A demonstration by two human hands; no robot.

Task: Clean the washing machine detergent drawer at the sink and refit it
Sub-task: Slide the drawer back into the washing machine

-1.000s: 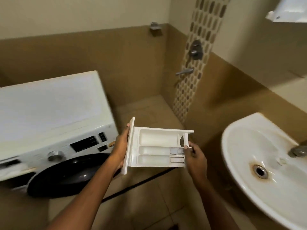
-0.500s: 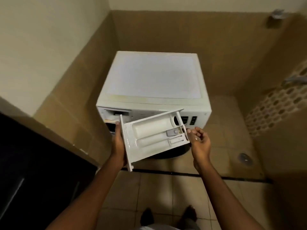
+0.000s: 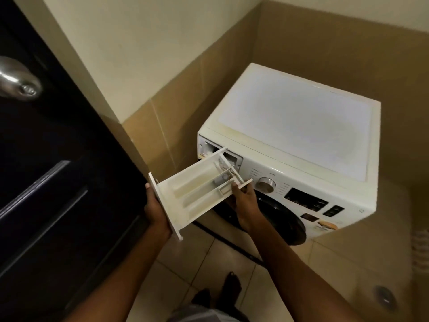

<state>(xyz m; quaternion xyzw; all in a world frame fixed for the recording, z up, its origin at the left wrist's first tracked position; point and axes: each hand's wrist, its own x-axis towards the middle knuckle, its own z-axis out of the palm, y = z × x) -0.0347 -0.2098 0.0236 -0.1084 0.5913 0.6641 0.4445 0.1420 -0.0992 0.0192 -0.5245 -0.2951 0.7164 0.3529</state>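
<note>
Drawer (image 3: 192, 190) w/ grey cap (image 3: 224, 178), at slot (image 3: 209, 147)

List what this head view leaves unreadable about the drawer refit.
Head view:
- Dark drawer slot in the white washing machine: inside dark, partly behind the white plastic detergent drawer.
- Black control panel lettering: blurred, too small.
- Left hand: fingers behind the drawer's front panel.
- Steel door knob: cut by left edge.
</note>
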